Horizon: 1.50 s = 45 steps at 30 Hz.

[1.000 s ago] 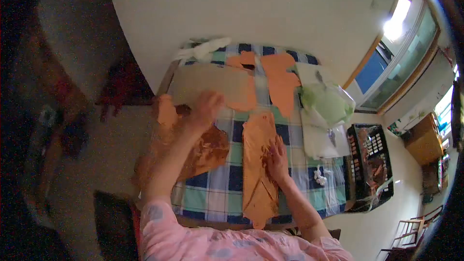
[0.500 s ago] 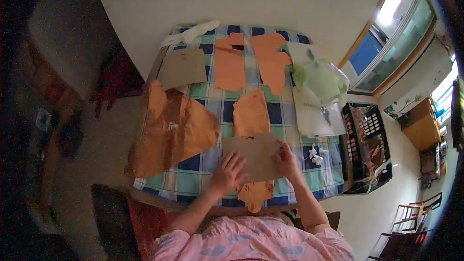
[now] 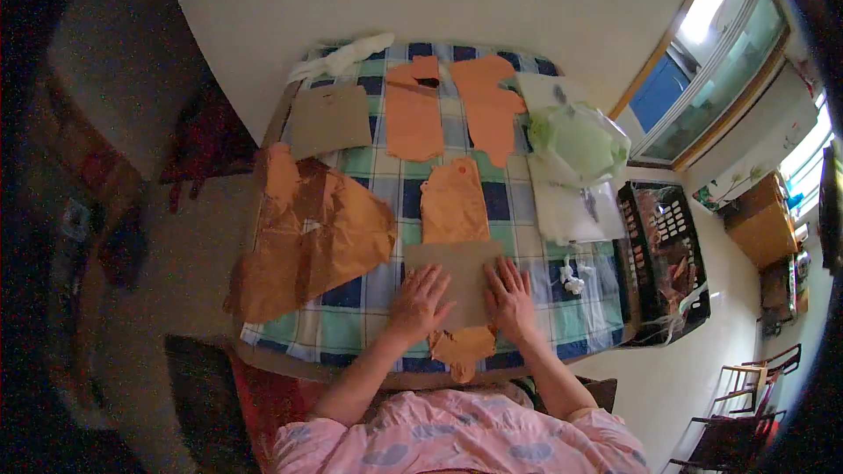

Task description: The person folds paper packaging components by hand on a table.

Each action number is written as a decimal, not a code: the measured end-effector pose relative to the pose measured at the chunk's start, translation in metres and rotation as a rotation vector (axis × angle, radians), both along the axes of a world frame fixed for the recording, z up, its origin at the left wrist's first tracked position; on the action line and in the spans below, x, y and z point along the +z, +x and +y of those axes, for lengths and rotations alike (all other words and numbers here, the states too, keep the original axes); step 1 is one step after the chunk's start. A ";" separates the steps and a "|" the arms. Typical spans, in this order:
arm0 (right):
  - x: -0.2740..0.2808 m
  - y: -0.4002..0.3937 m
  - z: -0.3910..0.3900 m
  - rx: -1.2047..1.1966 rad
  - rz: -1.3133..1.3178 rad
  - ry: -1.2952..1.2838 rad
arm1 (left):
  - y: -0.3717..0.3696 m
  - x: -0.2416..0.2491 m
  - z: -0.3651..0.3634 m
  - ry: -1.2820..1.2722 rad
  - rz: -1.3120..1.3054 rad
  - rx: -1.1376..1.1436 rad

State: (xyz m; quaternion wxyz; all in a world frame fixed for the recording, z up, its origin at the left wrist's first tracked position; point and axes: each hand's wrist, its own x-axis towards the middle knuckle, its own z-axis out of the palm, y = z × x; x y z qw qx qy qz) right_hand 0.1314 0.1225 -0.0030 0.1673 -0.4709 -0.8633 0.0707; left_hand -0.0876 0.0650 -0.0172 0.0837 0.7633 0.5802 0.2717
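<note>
A flat grey-brown cardboard sheet lies across a long orange-brown piece of thin, shiny material, whose upper part and lower end stick out beyond it. The sheet covers the piece's middle. On the cardboard's left side rests my left hand, palm down with fingers spread. My right hand is flat over the right edge, its fingers stretched out. Neither hand grips anything. All of this lies on a blue, green and white checked cloth over the table.
Two flat orange pieces lie at the back beside another cardboard sheet. A crumpled brown-orange sheet spreads at the left. Clear and greenish plastic bags and a small white bundle are at the right, near a black crate.
My right hand has moved from holding the cardboard's upper right edge to lying flat on it. The cardboard now lies flatter, and my left hand has shifted slightly upward.
</note>
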 end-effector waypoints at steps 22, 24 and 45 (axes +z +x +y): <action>-0.034 -0.065 0.225 -0.173 0.351 -0.573 | 0.010 -0.009 0.010 -0.051 0.163 -0.015; -0.010 -0.062 0.207 -0.119 0.499 -0.516 | 0.011 -0.015 0.009 -0.050 0.146 -0.009; 0.001 0.022 0.043 0.198 0.373 -0.138 | 0.008 -0.005 0.008 -0.125 -0.162 -0.039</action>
